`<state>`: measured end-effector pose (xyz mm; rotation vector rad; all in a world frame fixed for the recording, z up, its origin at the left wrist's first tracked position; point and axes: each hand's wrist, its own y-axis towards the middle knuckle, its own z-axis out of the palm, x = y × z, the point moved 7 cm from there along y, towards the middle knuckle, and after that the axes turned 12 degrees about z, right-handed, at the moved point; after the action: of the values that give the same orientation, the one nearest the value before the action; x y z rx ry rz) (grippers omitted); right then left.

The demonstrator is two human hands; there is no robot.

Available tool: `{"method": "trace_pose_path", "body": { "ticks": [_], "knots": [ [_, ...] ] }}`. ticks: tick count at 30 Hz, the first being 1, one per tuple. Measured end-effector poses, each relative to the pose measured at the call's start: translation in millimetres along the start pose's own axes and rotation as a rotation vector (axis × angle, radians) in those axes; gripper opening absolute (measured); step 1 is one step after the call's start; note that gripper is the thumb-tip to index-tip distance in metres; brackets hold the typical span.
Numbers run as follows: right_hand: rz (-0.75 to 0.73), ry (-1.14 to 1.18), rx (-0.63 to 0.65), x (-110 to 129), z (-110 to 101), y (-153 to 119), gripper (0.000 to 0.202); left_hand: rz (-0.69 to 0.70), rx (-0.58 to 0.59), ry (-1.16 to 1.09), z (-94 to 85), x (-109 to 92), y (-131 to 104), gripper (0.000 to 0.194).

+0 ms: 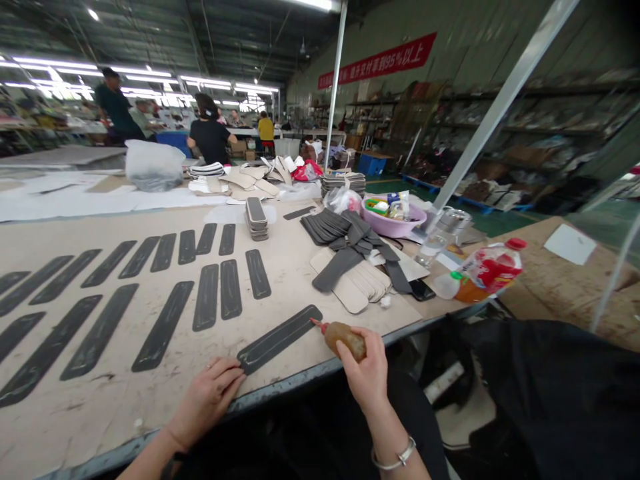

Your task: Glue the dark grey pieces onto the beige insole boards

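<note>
My right hand [367, 370] is wrapped round a brownish glue bottle [346, 340] with a red nozzle. Its tip points at the far right end of a dark grey strip [280, 339] with rounded ends, and a thin shiny line runs along this strip. At the strip's near left end, the closed fingers of my left hand [213, 397] grip its edge. Two rows of similar dark strips [163, 327] lie to the left, many with shiny streaks on top. Beyond the bottle, a fanned pile of dark strips [327, 228] overlaps beige pieces [353, 283].
A small stack of strips [257, 219] stands mid-table. Rightward are a lilac basin [393, 225], a glass jar [431, 248], a phone [423, 289] and a red-capped bottle [495, 270]. The metal table edge [285, 387] runs before me. Several people work in the background.
</note>
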<state>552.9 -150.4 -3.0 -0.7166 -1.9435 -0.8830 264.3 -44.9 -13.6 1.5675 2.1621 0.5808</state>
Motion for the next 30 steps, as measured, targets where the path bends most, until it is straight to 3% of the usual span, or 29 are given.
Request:
{"method": "trace_pose_path", "body": {
  "ticks": [6,9,22,30],
  "knots": [
    [-0.006,0.184,0.262,17.8,34.1,-26.6,0.024,0.011,0.018,0.001,-1.7,-1.0,2.9,0.019],
    [-0.024,0.184,0.313,26.7,44.6,-33.8,0.023,0.018,0.021,0.001,-2.1,-1.6,4.4,0.020],
    [0.090,0.042,-0.055,-12.0,1.9,13.1,0.026,0.062,-0.065,0.011,-6.9,-0.7,8.0,0.017],
    [0.106,-0.009,-0.052,-12.4,6.7,17.3,0.023,0.079,-0.023,0.002,-2.5,2.9,6.6,0.022]
  ]
}}
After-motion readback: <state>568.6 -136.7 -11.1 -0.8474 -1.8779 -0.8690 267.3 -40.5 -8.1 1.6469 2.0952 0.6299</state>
